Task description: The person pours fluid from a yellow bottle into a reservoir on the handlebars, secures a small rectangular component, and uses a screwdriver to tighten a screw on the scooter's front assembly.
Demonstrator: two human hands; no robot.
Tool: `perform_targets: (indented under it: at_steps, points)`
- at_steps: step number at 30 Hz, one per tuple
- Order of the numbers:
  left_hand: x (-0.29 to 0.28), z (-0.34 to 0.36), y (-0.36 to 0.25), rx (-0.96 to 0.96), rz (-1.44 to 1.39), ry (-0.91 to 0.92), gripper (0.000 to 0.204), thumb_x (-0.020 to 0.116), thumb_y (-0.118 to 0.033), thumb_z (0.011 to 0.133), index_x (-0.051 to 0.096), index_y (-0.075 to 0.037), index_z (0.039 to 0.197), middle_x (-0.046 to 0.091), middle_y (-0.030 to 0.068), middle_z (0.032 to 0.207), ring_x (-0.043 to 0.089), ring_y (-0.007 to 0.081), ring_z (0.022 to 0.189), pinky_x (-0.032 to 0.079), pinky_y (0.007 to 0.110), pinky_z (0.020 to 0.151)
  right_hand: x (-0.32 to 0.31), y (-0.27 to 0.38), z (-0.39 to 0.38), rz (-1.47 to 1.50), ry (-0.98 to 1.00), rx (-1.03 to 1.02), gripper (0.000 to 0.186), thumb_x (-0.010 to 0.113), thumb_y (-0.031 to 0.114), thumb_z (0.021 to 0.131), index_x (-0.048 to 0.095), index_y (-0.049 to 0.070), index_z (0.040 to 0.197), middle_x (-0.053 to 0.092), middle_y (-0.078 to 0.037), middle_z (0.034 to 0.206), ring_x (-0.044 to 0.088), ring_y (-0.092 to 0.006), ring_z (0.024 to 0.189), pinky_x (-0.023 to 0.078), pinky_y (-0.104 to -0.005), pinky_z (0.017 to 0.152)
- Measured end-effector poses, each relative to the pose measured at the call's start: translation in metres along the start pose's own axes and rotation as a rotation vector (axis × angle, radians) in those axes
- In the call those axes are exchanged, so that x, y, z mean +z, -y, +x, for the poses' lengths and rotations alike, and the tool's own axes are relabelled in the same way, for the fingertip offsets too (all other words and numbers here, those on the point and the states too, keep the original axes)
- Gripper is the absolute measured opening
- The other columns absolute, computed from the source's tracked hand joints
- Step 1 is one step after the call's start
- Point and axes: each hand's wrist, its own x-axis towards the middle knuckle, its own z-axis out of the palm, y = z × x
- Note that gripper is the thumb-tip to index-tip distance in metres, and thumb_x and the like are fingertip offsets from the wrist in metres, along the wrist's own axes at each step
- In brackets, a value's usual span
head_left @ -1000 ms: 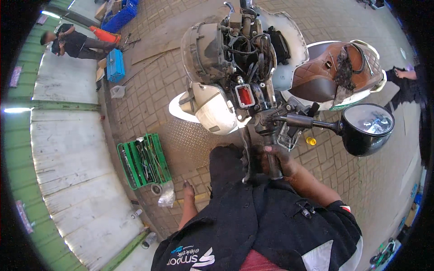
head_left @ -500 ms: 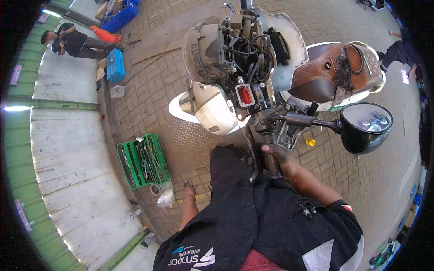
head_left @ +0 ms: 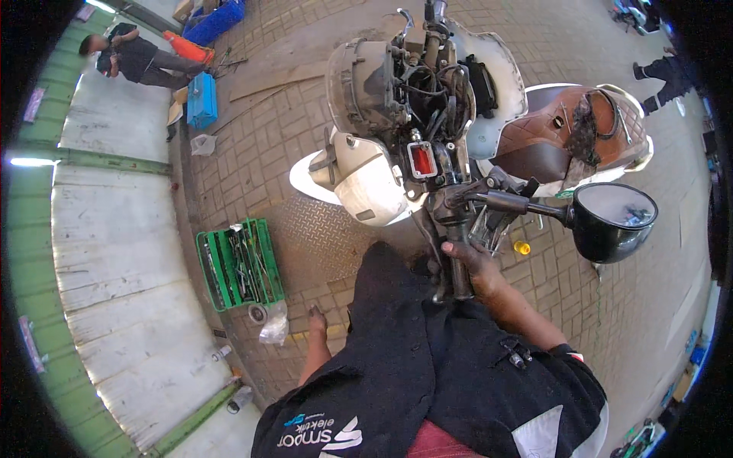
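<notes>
In the head view, my right hand (head_left: pixel 479 267) is wrapped round a black handlebar grip (head_left: pixel 458 278), beside a brake lever (head_left: pixel 431 240). My left hand (head_left: pixel 317 320) hangs low at my side, loosely open and holding nothing. The white scooter (head_left: pixel 363 183) in front of me has its handlebar covers off, exposing wiring and an uncovered red-lined reservoir (head_left: pixel 421 159). A black mirror (head_left: pixel 615 221) juts right. The brown seat (head_left: pixel 531 137) carries dark, crumpled material.
A green toolbox (head_left: pixel 240 263) with tools lies at left beside a plastic bag (head_left: pixel 275 324). Further back are a blue toolbox (head_left: pixel 202 99), an orange cone (head_left: pixel 188 49) and a standing person (head_left: pixel 137 57). Another person's legs (head_left: pixel 660 76) show at right. A small yellow object (head_left: pixel 521 247) rests on the paving.
The scooter's front has shifted slightly right in the view as the camera moved. The person at right has moved further up the frame. My right hand keeps its grip.
</notes>
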Motion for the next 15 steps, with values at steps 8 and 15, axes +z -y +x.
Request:
perform_targets:
  at_steps: [8, 15]
  points:
    - [-0.039, 0.046, -0.006, 0.019, -0.052, 0.145, 0.064, 0.036, -0.070, 0.095, 0.056, -0.019, 0.128, 0.054, 0.0033, 0.078, 0.047, 0.0182, 0.064, 0.042, 0.044, 0.063, 0.012, 0.004, 0.001, 0.221, 0.202, -0.034, 0.081, 0.067, 0.057, 0.084, 0.047, 0.001, 0.138, 0.060, -0.017, 0.125, 0.060, -0.0310, 0.113, 0.046, -0.0435, 0.101]
    - [-0.033, 0.028, -0.088, 0.067, 0.010, 0.121, 0.078, 0.029, -0.065, 0.099, 0.051, -0.002, 0.139, 0.060, 0.0188, 0.130, 0.059, 0.0292, 0.109, 0.047, 0.042, 0.090, -0.009, -0.042, 0.036, 0.619, 0.742, -0.012, 0.117, 0.048, 0.087, 0.075, 0.031, -0.002, 0.150, 0.039, -0.027, 0.149, 0.041, -0.0410, 0.136, 0.030, -0.0569, 0.112]
